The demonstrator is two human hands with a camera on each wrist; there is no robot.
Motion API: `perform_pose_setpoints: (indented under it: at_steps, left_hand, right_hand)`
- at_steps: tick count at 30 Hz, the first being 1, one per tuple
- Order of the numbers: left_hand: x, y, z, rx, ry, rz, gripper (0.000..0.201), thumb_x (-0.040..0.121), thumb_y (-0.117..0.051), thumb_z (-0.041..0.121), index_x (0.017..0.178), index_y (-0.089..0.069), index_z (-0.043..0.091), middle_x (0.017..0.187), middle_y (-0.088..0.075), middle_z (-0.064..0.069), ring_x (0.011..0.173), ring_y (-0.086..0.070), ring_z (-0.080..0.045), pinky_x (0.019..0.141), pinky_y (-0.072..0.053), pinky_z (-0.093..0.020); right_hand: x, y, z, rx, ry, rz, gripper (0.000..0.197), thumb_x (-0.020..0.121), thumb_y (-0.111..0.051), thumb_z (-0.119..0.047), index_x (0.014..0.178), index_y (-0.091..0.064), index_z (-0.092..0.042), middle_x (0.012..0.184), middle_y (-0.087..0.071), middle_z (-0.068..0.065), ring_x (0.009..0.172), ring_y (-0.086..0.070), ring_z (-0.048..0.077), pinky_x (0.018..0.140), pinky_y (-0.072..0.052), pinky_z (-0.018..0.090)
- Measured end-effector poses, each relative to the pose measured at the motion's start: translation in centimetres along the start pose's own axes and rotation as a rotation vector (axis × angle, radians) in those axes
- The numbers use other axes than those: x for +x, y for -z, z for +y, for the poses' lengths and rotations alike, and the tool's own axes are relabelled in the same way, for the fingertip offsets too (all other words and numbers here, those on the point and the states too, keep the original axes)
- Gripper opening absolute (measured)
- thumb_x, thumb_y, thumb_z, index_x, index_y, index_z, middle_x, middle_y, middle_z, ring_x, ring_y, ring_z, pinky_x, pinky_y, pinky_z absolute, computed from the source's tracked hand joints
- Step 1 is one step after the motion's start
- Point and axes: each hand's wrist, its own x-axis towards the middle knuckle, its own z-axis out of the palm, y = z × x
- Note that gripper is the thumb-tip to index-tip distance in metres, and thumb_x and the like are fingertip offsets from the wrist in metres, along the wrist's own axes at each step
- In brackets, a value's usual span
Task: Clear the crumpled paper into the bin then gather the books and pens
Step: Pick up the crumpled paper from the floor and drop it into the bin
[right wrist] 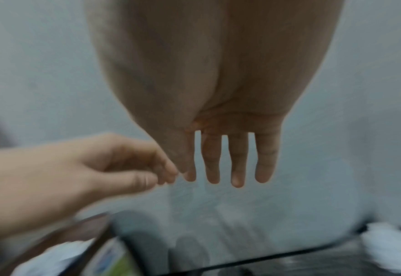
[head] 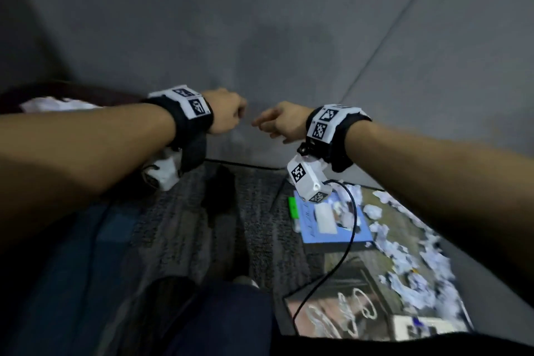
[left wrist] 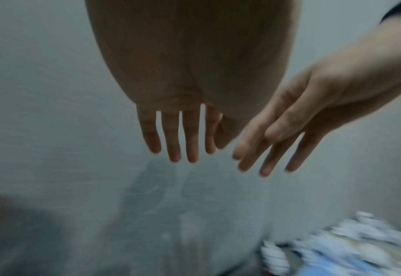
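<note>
Our left hand (head: 228, 114) and right hand (head: 281, 124) hang spread, holding nothing. The crumpled paper (head: 404, 251) (blurred, probably loose balls) should be light and soft; we scoop handfuls.

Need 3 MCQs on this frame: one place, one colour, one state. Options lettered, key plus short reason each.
1. Where does the crumpled paper lie?
A. on the low table at the person's right
B. in the left hand
C. on the person's lap

2. What colour is the book under the right wrist camera?
A. red
B. light blue
C. black

3. What are the left hand and right hand doing?
A. both grip paper
B. one pinches a pen
C. both hold nothing

Key:
1 A: white wads are strewn over the table at lower right in the head view.
2 B: its cover shows light blue.
3 C: both wrist views show bare fingers against the grey wall, nothing in them.
</note>
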Motion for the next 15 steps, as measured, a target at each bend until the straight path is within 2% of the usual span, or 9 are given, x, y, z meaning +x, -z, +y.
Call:
perform_pose_setpoints:
  at_steps: [3,6,8,10,12,15]
  left_hand:
    - [2.4,-3.2,5.4,-0.032,-0.082,-0.114,0.027,0.090,-0.049,0.018,0.114,-0.062,0.019,0.118,-0.065,-0.009,0.109,-0.058,-0.030,0.094,-0.045,-0.032]
    - [3.4,-8.0,9.3,-0.072,-0.116,-0.183,0.030,0.091,-0.051,0.015,0.119,-0.061,0.015,0.124,-0.063,-0.010,0.115,-0.057,-0.029,0.094,-0.042,-0.028]
    - [3.8,-11.8,11.0,-0.078,-0.115,-0.239,0.037,0.090,-0.053,0.014,0.126,-0.056,0.014,0.128,-0.057,-0.016,0.117,-0.054,-0.033,0.094,-0.042,-0.030]
    - [4.7,-15.5,12.5,-0.071,-0.096,-0.261,0.045,0.088,-0.055,0.017,0.133,-0.048,0.018,0.129,-0.047,-0.021,0.118,-0.051,-0.040,0.100,-0.042,-0.036]
    - [6.2,-18.4,13.7,-0.086,-0.059,-0.228,0.051,0.087,-0.056,0.020,0.137,-0.043,0.024,0.132,-0.040,-0.019,0.118,-0.049,-0.044,0.103,-0.041,-0.040]
    - [9.8,-21.7,15.6,-0.079,-0.026,-0.194,0.054,0.090,-0.052,0.016,0.140,-0.038,0.028,0.137,-0.034,-0.019,0.119,-0.046,-0.045,0.101,-0.040,-0.041]
  right_hand:
    - [-4.1,2.8,5.6,-0.045,-0.128,0.034,0.035,0.098,-0.049,-0.015,0.132,-0.057,-0.011,0.129,-0.060,0.007,0.109,-0.062,0.027,0.053,-0.048,0.011]
    - [-7.3,4.0,12.0,-0.060,-0.278,0.090,0.033,0.097,-0.051,-0.019,0.127,-0.060,-0.008,0.128,-0.061,0.010,0.107,-0.063,0.030,0.064,-0.052,0.024]
    - [-8.9,3.9,16.4,-0.122,-0.371,0.101,0.033,0.096,-0.052,-0.019,0.126,-0.061,-0.007,0.127,-0.062,0.012,0.107,-0.063,0.028,0.076,-0.050,0.029]
    - [-10.2,2.8,20.9,-0.169,-0.465,0.066,0.036,0.097,-0.053,-0.020,0.130,-0.058,-0.008,0.130,-0.060,0.011,0.115,-0.059,0.028,0.088,-0.046,0.033]
    - [-10.5,0.8,25.2,-0.205,-0.527,0.026,0.043,0.096,-0.054,-0.024,0.136,-0.051,-0.010,0.139,-0.053,0.010,0.122,-0.054,0.028,0.096,-0.042,0.033]
    - [-10.1,-2.1,31.0,-0.154,-0.565,0.016,0.062,0.090,-0.063,-0.029,0.145,-0.038,-0.016,0.145,-0.045,0.009,0.127,-0.048,0.028,0.094,-0.040,0.028]
